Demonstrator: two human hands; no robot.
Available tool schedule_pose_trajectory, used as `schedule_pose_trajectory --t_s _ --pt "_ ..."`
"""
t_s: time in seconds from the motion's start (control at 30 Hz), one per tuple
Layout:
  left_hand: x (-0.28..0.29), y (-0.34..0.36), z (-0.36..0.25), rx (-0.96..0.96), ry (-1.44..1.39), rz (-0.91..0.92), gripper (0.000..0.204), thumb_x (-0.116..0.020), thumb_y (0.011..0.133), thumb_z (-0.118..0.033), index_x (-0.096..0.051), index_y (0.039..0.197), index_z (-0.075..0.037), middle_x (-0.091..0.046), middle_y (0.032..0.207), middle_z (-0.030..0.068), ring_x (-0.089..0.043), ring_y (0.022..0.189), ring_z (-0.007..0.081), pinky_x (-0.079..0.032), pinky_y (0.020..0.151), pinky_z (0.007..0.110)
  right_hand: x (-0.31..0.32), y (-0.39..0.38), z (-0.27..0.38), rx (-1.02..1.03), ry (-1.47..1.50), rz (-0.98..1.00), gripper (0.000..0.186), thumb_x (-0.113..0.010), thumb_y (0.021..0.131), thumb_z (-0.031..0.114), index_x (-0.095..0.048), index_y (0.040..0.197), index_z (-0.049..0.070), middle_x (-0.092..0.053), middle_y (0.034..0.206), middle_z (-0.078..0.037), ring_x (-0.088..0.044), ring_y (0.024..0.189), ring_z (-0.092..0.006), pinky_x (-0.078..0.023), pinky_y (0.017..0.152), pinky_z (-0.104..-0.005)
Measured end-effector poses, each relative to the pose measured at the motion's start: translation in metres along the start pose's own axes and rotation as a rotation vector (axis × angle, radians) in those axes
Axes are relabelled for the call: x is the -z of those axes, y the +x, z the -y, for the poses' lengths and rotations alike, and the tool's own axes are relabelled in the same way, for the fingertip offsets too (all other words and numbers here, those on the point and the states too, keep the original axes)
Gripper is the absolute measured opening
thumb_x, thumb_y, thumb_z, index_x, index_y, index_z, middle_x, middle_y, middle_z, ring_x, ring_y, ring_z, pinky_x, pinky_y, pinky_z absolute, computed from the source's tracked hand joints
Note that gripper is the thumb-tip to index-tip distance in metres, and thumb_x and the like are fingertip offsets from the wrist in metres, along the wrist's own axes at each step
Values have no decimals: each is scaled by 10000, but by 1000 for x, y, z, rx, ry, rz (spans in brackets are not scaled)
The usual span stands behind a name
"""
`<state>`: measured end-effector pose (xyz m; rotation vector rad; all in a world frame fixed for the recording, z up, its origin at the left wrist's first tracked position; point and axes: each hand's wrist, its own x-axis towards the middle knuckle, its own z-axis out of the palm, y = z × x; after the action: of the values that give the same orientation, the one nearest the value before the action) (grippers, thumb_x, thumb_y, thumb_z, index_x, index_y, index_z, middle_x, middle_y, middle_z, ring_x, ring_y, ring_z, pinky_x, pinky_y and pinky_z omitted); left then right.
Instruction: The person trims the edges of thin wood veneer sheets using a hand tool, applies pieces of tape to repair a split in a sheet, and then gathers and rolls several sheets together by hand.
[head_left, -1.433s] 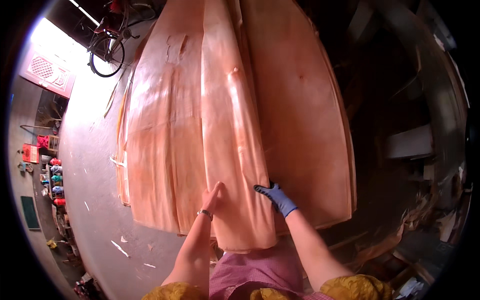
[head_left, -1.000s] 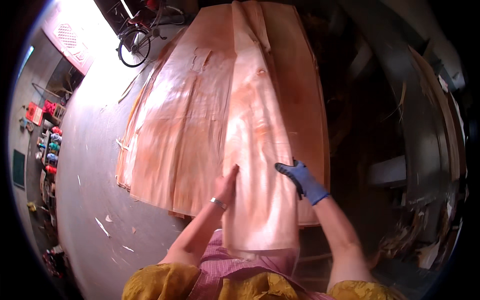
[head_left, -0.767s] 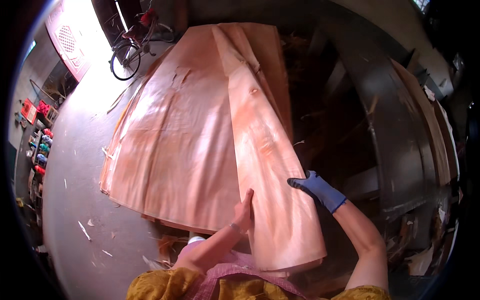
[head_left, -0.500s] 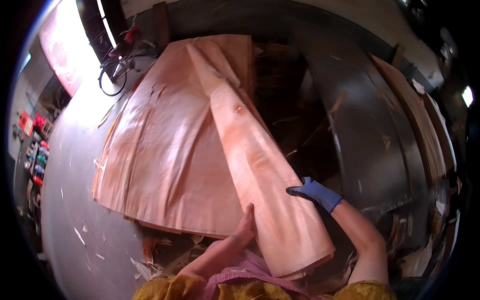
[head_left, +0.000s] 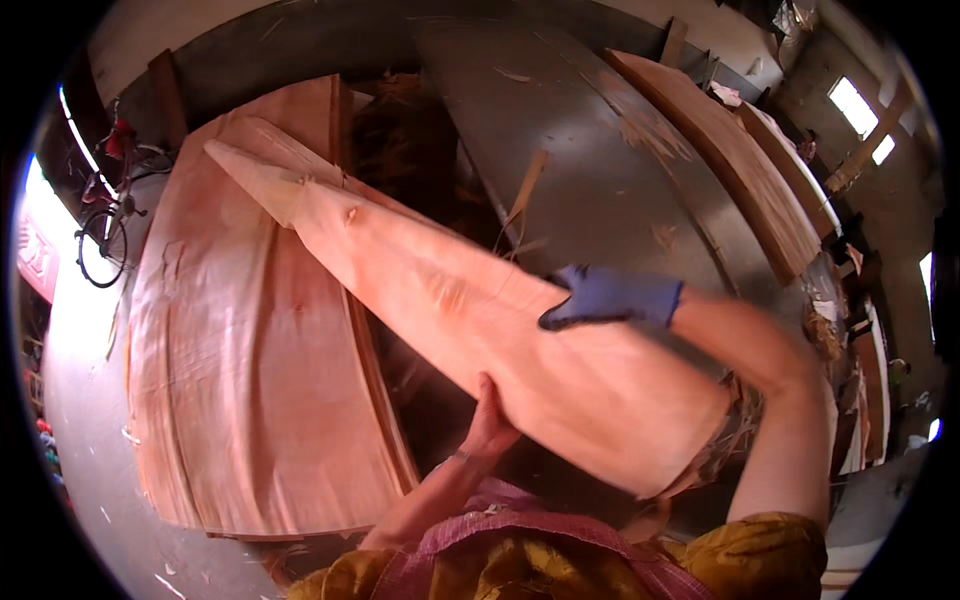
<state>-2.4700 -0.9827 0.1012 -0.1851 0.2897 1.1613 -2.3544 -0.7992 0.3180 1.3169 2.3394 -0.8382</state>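
Observation:
A long folded sheet of wood veneer (head_left: 430,285), pale orange with a small knot, slants across the middle. Its narrow far end rests over a broad veneer stack (head_left: 240,390) at the left. My bare left hand (head_left: 490,425) grips the near edge with the thumb on top; its other fingers are hidden underneath. On the far edge, my right hand (head_left: 618,298), in a blue glove with black fingertips, closes over the sheet and is slightly blurred. The wide near end of the sheet hangs in front of me at the right, over a dark gap.
A smooth dark metal-looking table (head_left: 600,190) stretches behind and right. Another veneer stack (head_left: 725,150) lies along its far right side. Scraps and torn strips (head_left: 528,190) are scattered around. A bicycle (head_left: 105,230) stands at the far left beside a bright doorway.
My view has turned right. Both hands have swung the veneer sheet rightward off the stack, so it slants more across the gap. The grip stays on both edges.

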Motion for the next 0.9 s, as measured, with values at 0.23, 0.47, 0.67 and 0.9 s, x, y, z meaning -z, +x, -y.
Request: schedule_pose_trajectory --t_s 0.23,0.47,0.67,0.9 --pt "-76 195 -39 510 1049 426 817 -396 884 -717 -324 1473 -156 -447 1451 69 -438 1309 280 -369 1051 465 205 1 -119 -261 -245 -2 910 -772 645 585 -499 1344 71 -534 1318 -206 -521 1206 -331 -413 1003 -389" --pt "-4 240 -233 466 1661 150 529 -570 921 -462 -552 1247 -46 -632 1180 134 -634 1028 243 -506 882 383 140 84 -377 -566 -70 39 1015 -777 536 690 -526 1342 127 -508 1375 -155 -475 1270 -323 -360 1087 -384" --pt "78 195 -464 132 882 -904 637 -653 819 -583 -557 1226 -103 -645 1022 75 -647 893 223 -552 748 383 184 143 -406 -497 -242 351 1131 -701 513 811 -473 1383 125 -453 1420 -166 -470 1259 -324 -378 1056 -386" --pt "73 313 -733 -77 1001 -1171 1074 -625 647 -803 -343 1441 -136 -488 1282 185 -596 1012 351 -512 827 475 311 294 -325 -650 499 74 429 -848 697 123 -644 1047 -17 -688 928 -103 -662 704 -158 -546 533 -315"
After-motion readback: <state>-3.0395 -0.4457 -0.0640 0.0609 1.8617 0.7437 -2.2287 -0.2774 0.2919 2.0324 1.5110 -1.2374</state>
